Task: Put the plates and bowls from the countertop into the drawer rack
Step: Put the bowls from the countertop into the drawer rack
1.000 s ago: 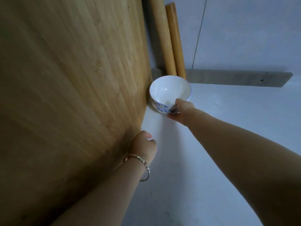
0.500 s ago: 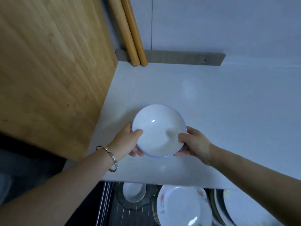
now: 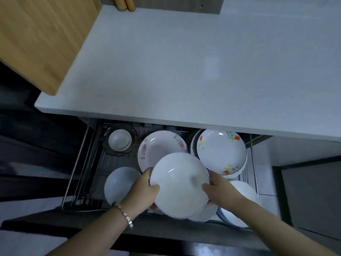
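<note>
I hold a white bowl [image 3: 180, 183] with both hands above the open drawer rack [image 3: 77, 169]. My left hand [image 3: 143, 193] grips its left rim and my right hand [image 3: 220, 190] grips its right rim. Below it in the rack lie a pink-flowered plate [image 3: 158, 145], a plate with orange flowers [image 3: 221, 152], a small white bowl [image 3: 120, 139] on a dark dish, a white bowl [image 3: 119, 182] at the front left and white dishes [image 3: 243, 193] at the front right. The held bowl hides part of the rack's middle.
The white countertop [image 3: 184, 71] stretches above the drawer. A wooden cutting board [image 3: 42, 34] leans at the left, and two wooden rolling pins [image 3: 125, 4] stand at the back wall. Dark cabinet fronts flank the drawer.
The bowl went from the back corner of the countertop, held by my right hand alone, to both hands and then down over the open drawer. My view tilted down to the rack.
</note>
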A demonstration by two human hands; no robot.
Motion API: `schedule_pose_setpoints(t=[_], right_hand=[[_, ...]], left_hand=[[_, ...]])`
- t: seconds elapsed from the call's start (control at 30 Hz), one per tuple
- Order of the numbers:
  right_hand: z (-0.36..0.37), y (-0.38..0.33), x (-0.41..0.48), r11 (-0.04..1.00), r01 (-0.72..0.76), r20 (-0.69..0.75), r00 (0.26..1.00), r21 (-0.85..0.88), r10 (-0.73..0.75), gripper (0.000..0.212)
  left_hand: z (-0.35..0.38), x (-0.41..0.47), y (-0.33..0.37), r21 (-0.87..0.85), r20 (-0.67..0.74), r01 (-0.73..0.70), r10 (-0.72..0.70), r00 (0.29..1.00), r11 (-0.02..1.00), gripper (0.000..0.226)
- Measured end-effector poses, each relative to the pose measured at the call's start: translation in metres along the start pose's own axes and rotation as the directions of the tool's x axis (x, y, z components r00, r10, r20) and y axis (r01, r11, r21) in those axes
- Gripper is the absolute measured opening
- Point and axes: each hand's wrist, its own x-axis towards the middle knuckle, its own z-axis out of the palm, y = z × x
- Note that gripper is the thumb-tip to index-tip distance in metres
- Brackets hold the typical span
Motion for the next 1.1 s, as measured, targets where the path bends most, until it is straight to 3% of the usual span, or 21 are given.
schedule_pose_setpoints(t=[0.13,0.33,0.47,0.63,0.83,1.0,1.1], right_hand=[[0.007,0.055,0.014,0.995,-0.075,-0.043,0.996,-0.060,0.073,0.042],[0.006,0.102,0.043,0.966,-0.210,-0.096,0.976,-0.150,0.197,0.036],[0.017,0.118,0.054,0.954,-0.284,-0.094,0.957,-0.098,0.275,0.041],[0.025,0.121,0.058,0.949,-0.313,-0.090,0.947,-0.034,0.309,0.044],[0.023,0.118,0.047,0.941,-0.331,-0.148,0.936,-0.067,0.319,0.049],[0.019,0.111,0.020,0.926,-0.349,-0.278,0.913,-0.148,0.299,0.051],[0.019,0.104,-0.001,0.932,-0.345,-0.261,0.915,-0.115,0.307,0.031]], left_hand=[[0.053,0.014,-0.027,0.050,0.055,0.056,-0.059,0.997,0.997,0.053],[0.105,0.054,-0.043,0.187,0.117,0.155,-0.178,0.977,0.970,0.044],[0.116,0.060,-0.055,0.275,0.107,0.221,-0.258,0.960,0.936,0.049],[0.119,0.061,-0.064,0.297,0.096,0.188,-0.226,0.970,0.936,0.054],[0.117,0.053,-0.053,0.351,0.048,0.279,-0.315,0.948,0.894,0.041],[0.092,0.030,-0.050,0.313,-0.095,0.156,-0.132,0.987,0.937,0.025],[0.068,0.001,-0.047,0.123,-0.092,0.244,-0.233,0.968,0.962,0.017]])
